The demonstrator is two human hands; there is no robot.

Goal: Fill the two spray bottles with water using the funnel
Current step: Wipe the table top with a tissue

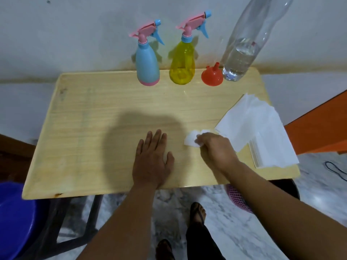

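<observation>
Along the far edge of the wooden table [93,119] stand a blue spray bottle [147,62] and a clear yellow spray bottle [182,62], both capped with pink trigger heads. To their right an orange funnel [212,76] sits upside down, spout up. Beside it stands a tall clear plastic bottle [242,51], partly filled with water. My left hand [152,162] lies flat on the table, fingers apart, holding nothing. My right hand [216,147] is closed on a crumpled white tissue [191,140] pressed to the tabletop.
A stack of white tissues [262,128] lies at the table's right edge. A blue tub [15,218] sits on the floor at the left, a pink mesh basket [238,197] under the table. The wall stands right behind the bottles.
</observation>
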